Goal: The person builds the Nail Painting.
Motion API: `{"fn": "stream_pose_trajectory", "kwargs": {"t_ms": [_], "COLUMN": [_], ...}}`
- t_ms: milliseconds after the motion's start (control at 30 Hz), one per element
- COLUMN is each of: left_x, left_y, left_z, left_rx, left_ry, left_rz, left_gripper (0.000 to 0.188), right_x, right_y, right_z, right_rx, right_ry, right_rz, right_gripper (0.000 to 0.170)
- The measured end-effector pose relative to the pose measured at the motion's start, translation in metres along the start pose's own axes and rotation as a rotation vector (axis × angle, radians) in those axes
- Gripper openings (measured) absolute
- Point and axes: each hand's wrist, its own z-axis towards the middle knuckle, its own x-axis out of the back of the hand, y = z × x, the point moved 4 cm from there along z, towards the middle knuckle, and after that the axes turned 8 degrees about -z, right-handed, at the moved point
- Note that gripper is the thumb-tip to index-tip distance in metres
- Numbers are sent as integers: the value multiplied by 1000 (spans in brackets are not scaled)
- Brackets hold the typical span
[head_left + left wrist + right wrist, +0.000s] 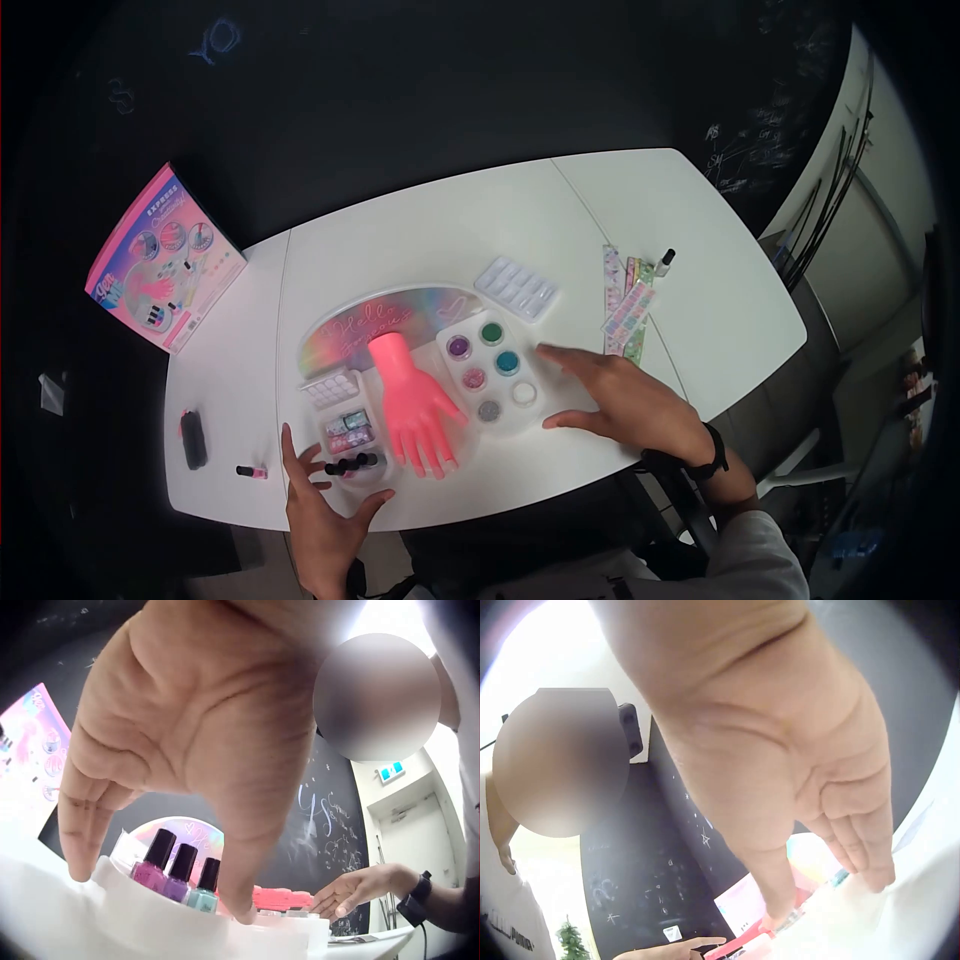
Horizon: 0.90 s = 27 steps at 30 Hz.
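A white nail-art station with a rainbow back panel (335, 335) carries a pink model hand (408, 400), its fingers toward the person. My left hand (325, 530) is spread, thumb and fingers either side of the polish end of the station. Pink, purple and teal nail polish bottles (180, 876) with black caps stand between them in the left wrist view. Spread at the station's right edge is my right hand (630, 400), beside glitter pots such as the teal one (507, 362) and the white one (523, 393). Neither hand grips anything.
A pink product box (165, 262) stands at the table's left. A black object (193, 440) and a pink polish bottle (252, 471) lie near the left edge. Rightward are a white compartment tray (516, 288), sticker sheets (630, 305) and a black-capped bottle (665, 263).
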Motion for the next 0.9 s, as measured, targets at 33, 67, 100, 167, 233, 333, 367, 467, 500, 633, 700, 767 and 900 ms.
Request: {"fn": "stream_pose_trajectory", "kwargs": {"t_ms": [33, 67, 100, 167, 233, 333, 367, 467, 500, 633, 700, 767, 900], "left_x": [-3, -7, -8, -9, -11, -16, -17, -17, -17, -19, -19, -20, -20], "left_y": [-6, -9, -8, -6, -6, -10, -11, -14, -15, -28, -27, -22, -14], "left_z": [1, 3, 4, 4, 5, 7, 7, 5, 4, 5, 10, 13, 15], "left_rx": [43, 86, 77, 94, 81, 28, -6, 6, 26, 22, -1, -4, 17], "left_ry": [-27, -53, -52, -38, -22, -3, 17, 23, 32, 21, 45, 74, 48], "left_rz": [-2, -4, -12, -16, -15, -41, -67, -57, -61, -42, -45, -61, -16], "left_gripper": [155, 155, 155, 149, 146, 141, 139, 142, 143, 145, 145, 141, 135], "right_x": [0, -5, -9, -8, -11, -18, -16, -4, 5, 32, 34, 36, 26], "right_y": [2, 4, 4, 1, 0, 3, 3, 4, 10, 37, 48, 56, 70], "right_z": [1, 3, 5, 8, 12, 15, 15, 16, 11, -17, -29, -37, -45], "right_rx": [-6, -31, -55, -69, -67, -56, -69, -5, -21, -181, -250, -424, -416], "right_ry": [4, -81, -164, -161, -180, -168, -166, -126, -78, 64, 32, -16, -101], "right_rz": [-10, 92, 196, 167, 197, 132, 124, 114, 52, -240, -355, -362, -287], "right_gripper": [103, 101, 98, 95, 97, 99, 99, 97, 92, 76, 73, 71, 70]}}
